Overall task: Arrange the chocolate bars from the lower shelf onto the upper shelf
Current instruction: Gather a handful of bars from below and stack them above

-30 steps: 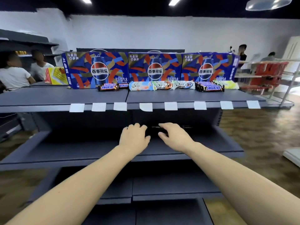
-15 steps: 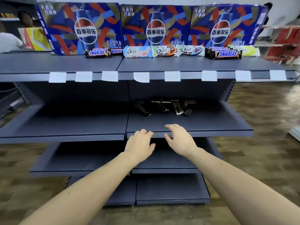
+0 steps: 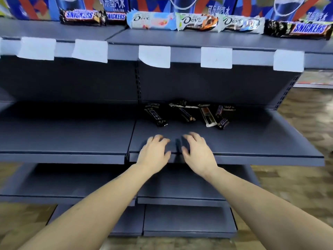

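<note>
Dark glossy bars (image 3: 187, 113) scattered, matte lower shelf (image 3: 252, 141); hands empty.

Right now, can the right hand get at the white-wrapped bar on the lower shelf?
Probably yes. The right hand is open over the front edge of the lower shelf, and the white-wrapped bar lies farther back with only bare shelf between them.
</note>
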`<state>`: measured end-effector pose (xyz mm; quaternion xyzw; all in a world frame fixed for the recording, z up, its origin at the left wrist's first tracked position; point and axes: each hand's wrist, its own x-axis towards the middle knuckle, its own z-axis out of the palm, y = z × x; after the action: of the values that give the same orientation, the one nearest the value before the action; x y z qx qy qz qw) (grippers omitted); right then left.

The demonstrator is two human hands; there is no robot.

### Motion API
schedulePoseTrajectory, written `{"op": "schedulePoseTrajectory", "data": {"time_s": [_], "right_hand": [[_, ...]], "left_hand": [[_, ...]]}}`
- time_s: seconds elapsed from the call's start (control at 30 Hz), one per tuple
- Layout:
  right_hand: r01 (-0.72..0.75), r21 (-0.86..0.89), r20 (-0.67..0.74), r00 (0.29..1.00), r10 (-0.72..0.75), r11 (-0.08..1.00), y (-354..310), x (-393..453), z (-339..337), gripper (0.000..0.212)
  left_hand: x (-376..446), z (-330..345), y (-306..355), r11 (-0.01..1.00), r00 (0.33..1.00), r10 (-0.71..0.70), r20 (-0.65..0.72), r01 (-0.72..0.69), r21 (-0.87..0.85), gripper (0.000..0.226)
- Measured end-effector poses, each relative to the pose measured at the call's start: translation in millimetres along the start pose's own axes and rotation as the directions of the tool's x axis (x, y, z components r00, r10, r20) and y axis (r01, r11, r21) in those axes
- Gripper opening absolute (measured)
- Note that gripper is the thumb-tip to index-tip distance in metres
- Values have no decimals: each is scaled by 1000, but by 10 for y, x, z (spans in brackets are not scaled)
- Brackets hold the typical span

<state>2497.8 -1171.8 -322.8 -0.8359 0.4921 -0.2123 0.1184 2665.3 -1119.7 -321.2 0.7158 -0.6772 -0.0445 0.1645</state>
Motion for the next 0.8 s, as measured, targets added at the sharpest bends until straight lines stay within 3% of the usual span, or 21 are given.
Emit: {"op": "schedulePoseTrajectory", "data": {"time_s": [0.1, 0.23, 0.4, 0.47, 0.57, 0.7, 0.8], "right_hand": [[1, -39, 17, 1000, 0, 999, 196, 330, 163, 53], [22, -83, 25, 999, -20, 996, 321, 759, 358, 65], [-101, -114, 30, 994, 105, 988, 450, 1125, 406, 88], [-110, -74, -18, 994, 109, 991, 466, 1130, 418, 79], [-103, -42, -186, 978, 94, 994, 441, 1039, 393, 51], [-139, 159, -225, 959, 173, 977, 473, 957, 316, 30], [-222, 455, -142, 938, 316, 862, 528, 857, 210, 43]], "left_hand": [[322, 184, -85, 995, 997, -2, -84, 11, 104, 49], [711, 341, -172, 988, 976, -88, -200, 111, 106, 56], [945, 417, -212, 978, 970, -128, -206, 157, 135, 63], [929, 423, -214, 978, 967, -104, -233, 143, 154, 56], [878, 412, -191, 978, 952, -45, -304, 104, 180, 43], [796, 436, -146, 992, 935, -55, -350, 90, 85, 30], [711, 457, -121, 994, 932, -104, -346, 105, -15, 27]]}}
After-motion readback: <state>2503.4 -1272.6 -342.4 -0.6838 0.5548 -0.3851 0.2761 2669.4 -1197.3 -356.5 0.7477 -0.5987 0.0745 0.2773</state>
